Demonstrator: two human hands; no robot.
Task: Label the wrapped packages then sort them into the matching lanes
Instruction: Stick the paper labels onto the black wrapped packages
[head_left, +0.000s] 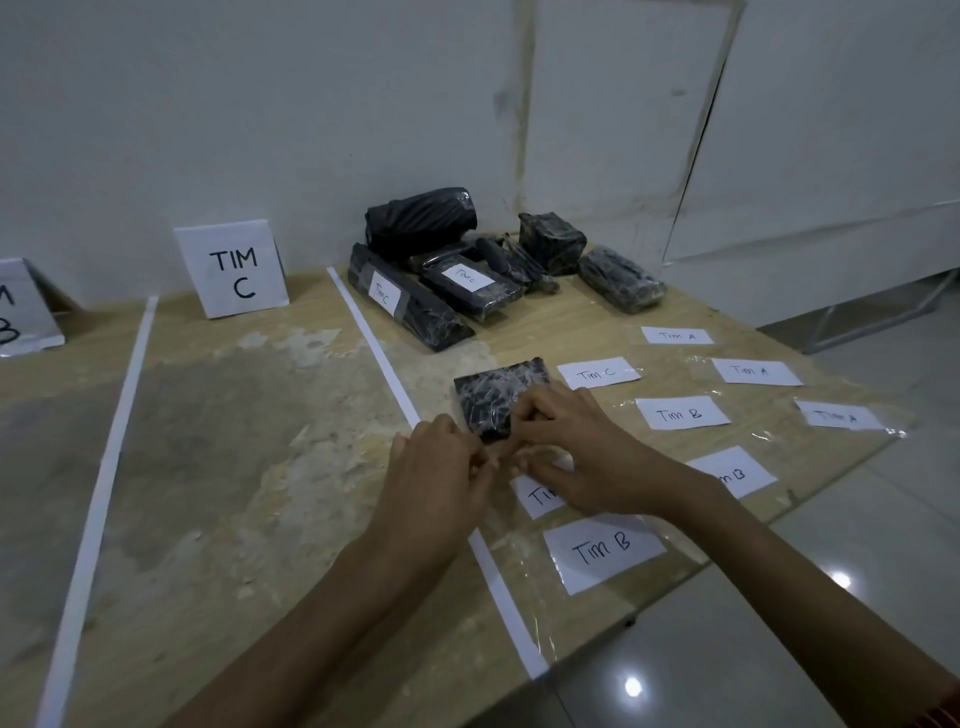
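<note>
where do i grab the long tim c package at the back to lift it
Take the long package by its near end, probably from the front-left. It lies slanted with that end jutting clear toward you; a flat package crowds its right side farther back, while its left side is free.

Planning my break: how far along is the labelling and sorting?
Done: a long package and a flat package carry Tim C labels. In hand: the left hand and right hand work at a small package. Left: the black roll, the cube-shaped package and others show no label, loose slips like a Tim A label wait, and no package lies before the TIM C sign.
</note>
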